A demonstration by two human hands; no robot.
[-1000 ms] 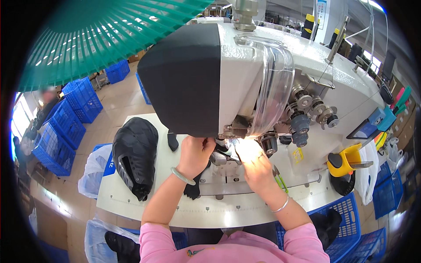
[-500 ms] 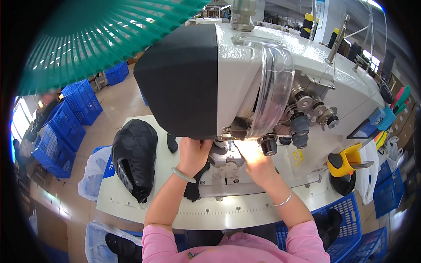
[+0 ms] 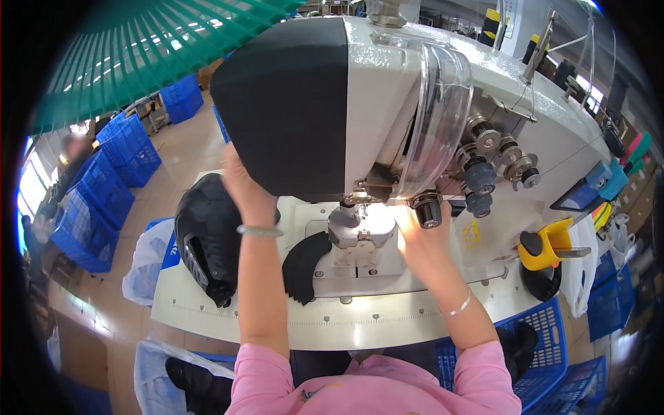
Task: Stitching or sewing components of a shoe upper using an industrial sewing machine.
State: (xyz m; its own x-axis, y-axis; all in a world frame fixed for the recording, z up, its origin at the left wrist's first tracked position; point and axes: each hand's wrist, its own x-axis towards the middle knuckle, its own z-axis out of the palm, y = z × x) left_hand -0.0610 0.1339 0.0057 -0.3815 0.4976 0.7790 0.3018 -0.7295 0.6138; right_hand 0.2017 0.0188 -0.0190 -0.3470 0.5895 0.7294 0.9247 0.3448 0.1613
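Note:
My left hand [image 3: 247,187] is raised beside the dark front cover of a sewing machine [image 3: 283,111], fingers stretched upward and partly behind the cover. It looks open, with nothing visible in it. Under the lamp, my right hand [image 3: 423,242] is at the right of the needle area [image 3: 363,218], just behind a black knob [image 3: 427,211]. Its fingers are apart, though glare and the knob hide some of them. A curved black fabric piece [image 3: 306,266] lies flat left of the small raised sewing bed [image 3: 356,238]. The black padded item [image 3: 207,235] sits near my left wrist.
A green slatted shade [image 3: 159,55] hangs at upper left. Thread tension discs [image 3: 484,159] jut from the machine's right side. A yellow holder [image 3: 550,245] stands at the table's right. Blue crates [image 3: 104,180] line the left floor; another blue crate [image 3: 550,332] is by my right side.
My left hand has left the needle area and moved up and left. The curved black piece now shows fully beside the bed. My right hand has shifted slightly right; the whole view has tilted a little.

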